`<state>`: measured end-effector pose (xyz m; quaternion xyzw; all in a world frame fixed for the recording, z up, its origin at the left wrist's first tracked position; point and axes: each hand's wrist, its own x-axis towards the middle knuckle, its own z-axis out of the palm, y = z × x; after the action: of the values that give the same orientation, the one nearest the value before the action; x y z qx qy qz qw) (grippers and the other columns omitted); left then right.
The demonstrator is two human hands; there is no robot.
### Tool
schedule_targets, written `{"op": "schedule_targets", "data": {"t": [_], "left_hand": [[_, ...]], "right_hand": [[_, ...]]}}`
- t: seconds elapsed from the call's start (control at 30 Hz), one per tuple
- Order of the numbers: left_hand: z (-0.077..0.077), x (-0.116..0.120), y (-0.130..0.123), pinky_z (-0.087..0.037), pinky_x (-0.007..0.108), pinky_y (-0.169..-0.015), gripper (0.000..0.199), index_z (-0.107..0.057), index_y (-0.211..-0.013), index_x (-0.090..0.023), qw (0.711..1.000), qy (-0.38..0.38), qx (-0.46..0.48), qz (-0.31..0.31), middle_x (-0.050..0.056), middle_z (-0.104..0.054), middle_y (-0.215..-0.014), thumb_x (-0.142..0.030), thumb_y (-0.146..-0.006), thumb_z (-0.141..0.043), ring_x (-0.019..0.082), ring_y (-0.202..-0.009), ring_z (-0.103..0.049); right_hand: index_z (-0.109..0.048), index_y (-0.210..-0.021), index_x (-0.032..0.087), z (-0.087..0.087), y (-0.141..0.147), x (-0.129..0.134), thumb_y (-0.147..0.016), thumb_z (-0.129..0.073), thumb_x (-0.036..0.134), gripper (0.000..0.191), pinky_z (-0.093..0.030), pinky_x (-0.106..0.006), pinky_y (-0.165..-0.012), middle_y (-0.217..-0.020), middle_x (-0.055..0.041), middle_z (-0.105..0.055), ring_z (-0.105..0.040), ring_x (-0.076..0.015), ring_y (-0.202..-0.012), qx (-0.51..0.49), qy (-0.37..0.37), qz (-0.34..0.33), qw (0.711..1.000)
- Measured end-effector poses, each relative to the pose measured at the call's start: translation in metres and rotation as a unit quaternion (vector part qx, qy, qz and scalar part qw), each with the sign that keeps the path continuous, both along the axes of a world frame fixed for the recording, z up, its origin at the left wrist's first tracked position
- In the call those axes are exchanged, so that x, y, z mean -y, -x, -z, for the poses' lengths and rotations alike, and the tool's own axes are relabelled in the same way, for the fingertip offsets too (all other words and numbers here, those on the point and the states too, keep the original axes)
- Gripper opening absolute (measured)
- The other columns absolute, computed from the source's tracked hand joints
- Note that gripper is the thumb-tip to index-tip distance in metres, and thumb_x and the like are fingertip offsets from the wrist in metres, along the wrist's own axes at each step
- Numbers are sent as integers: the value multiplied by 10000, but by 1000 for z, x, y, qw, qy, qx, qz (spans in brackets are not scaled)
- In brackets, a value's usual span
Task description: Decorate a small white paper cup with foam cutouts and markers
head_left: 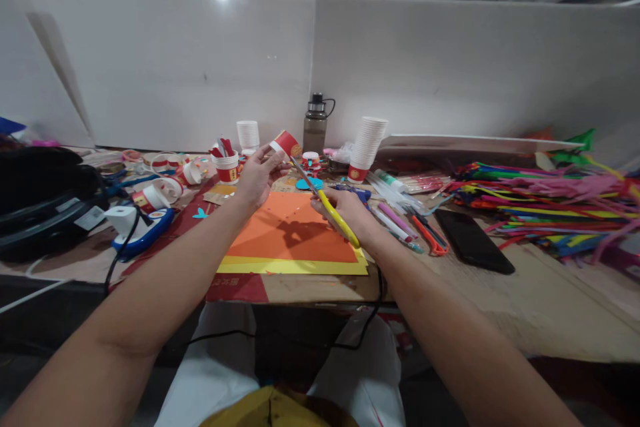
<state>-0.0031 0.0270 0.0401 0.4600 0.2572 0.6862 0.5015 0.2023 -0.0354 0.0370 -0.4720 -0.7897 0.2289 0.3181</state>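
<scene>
In the head view my left hand [259, 177] is closed on a red and white paper cup [287, 143], tilted and lifted above the work surface. My right hand [345, 208] grips yellow-handled scissors [334, 213], whose blades point up and left towards the cup's lower edge. Whether the blades touch the paper I cannot tell. Below both hands lies a stack of orange and yellow paper sheets [295, 240], with shadows and small scraps on it.
A tall stack of paper cups [369, 147] and a dark bottle [315, 125] stand at the back. Markers [395, 220], a black phone [473, 240] and colourful pipe cleaners [565, 200] lie to the right. On the left are a blue and white power strip [145, 233] and cut cup pieces [155, 195].
</scene>
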Motion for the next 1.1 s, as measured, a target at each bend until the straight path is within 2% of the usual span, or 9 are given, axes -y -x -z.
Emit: {"op": "schedule_targets", "data": {"t": [0.5, 0.7, 1.1], "left_hand": [[-2, 3, 0, -518, 216, -611, 365, -623, -1003, -187, 1000, -3, -13, 1, 1, -673, -769, -251, -689, -798, 109, -664, -665], [-4, 4, 0, -520, 208, -606, 363, -630, -985, -174, 1000, -5, -8, 1, 11, -686, -791, -249, -677, -805, 100, -648, -658], [-4, 4, 0, -520, 198, -599, 367, -623, -979, -177, 1000, -7, -3, -6, 1, -687, -769, -251, -670, -806, 98, -639, -655]], "right_hand": [[-688, -935, 171, 2, 1, 0, -837, -535, 448, 331, -392, -240, -506, -594, -9, -582, -516, -128, -527, -8, 17, 11, 1000], [-705, -923, 158, 0, 3, 1, -829, -537, 422, 328, -401, -233, -511, -576, -15, -594, -533, -131, -531, -3, -2, 18, 1000], [-706, -866, 143, -4, 3, -3, -769, -529, 288, 248, -401, -229, -528, -550, -8, -589, -535, -130, -532, 26, -7, 19, 999]]}}
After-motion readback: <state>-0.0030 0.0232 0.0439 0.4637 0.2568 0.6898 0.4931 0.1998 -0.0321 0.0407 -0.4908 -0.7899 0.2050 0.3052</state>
